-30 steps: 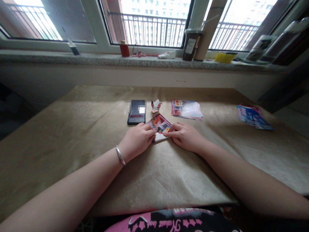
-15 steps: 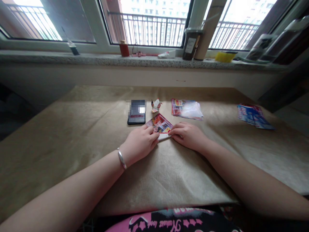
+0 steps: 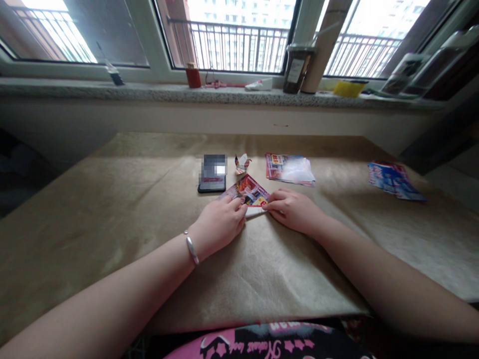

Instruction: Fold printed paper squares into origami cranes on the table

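A colourful printed paper square (image 3: pixel 250 191) lies folded on the tan table cover (image 3: pixel 112 209), its near edge showing white. My left hand (image 3: pixel 220 223), with a silver bracelet on the wrist, presses curled fingers onto the paper's left part. My right hand (image 3: pixel 292 209) pinches the paper's right corner with fingers together. Both hands rest on the table. A small folded paper figure (image 3: pixel 242 163) stands just beyond the sheet.
A dark phone (image 3: pixel 212 174) lies left of the paper. A stack of printed sheets (image 3: pixel 289 168) sits behind my right hand, another stack (image 3: pixel 394 180) at far right. The windowsill (image 3: pixel 149 92) holds a red cup (image 3: pixel 193 76), a dark jar (image 3: pixel 295 70) and a yellow object (image 3: pixel 348 88).
My left hand slid slightly right and toward me along the paper. My right hand shifted a little, still pinching the right corner.
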A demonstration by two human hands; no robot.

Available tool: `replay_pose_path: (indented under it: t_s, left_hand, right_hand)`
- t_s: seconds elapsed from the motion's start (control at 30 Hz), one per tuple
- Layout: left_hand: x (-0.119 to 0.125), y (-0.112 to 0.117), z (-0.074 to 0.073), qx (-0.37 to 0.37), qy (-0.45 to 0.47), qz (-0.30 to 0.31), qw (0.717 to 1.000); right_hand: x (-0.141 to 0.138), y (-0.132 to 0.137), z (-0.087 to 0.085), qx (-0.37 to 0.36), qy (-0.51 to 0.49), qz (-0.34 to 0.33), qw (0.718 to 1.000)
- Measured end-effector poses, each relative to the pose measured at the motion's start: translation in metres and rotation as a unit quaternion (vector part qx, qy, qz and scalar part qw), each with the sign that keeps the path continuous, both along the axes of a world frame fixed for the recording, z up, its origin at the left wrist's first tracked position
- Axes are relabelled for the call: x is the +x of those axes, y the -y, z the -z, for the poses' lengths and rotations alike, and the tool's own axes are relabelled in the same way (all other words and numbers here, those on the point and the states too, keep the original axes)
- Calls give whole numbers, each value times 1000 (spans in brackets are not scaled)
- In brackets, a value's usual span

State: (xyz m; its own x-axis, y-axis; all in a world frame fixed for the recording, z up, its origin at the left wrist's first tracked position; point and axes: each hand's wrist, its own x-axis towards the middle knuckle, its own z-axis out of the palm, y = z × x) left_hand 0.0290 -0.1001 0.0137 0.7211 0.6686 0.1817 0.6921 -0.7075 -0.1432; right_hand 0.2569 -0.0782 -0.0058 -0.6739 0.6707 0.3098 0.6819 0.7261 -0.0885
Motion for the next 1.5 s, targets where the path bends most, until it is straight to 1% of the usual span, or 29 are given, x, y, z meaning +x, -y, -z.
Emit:
replay_pose_path:
  t_s: [0.13, 0.27, 0.53, 0.67, 0.77, 0.87, 1.1, 1.27, 1.43, 1.5]
  left_hand:
    - [1, -2, 4, 0, -8, 9, 1000]
    - [3, -3, 6, -11, -22, 13, 1000]
    - [3, 4, 3, 11, -36, 11, 999]
    - [2, 4, 4, 14, -58, 13, 998]
    - [1, 4, 3, 13, -66, 25, 997]
    - [2, 4, 2, 14, -74, 38, 996]
    - [0, 7, -1, -19, -43, 44, 998]
    - [0, 5, 1, -17, -33, 46, 998]
    - [0, 4, 4, -16, -13, 89, 996]
    - [0, 4, 2, -31, -7, 92, 995]
  right_hand:
    - [-4, 3, -4, 27, 32, -6, 999]
    - [-9, 6, -8, 33, 68, 0, 997]
    - [-8, 9, -8, 26, 80, 12, 996]
    - [-11, 13, -10, 35, 114, 11, 993]
    - [-15, 16, -10, 35, 134, 17, 990]
    - [-16, 16, -10, 36, 133, 23, 990]
    - [-12, 14, -10, 37, 130, 19, 991]
    - [-13, 15, -11, 35, 139, 25, 989]
    - [-14, 17, -14, 27, 146, 28, 989]
    - [-14, 17, -15, 28, 146, 29, 989]
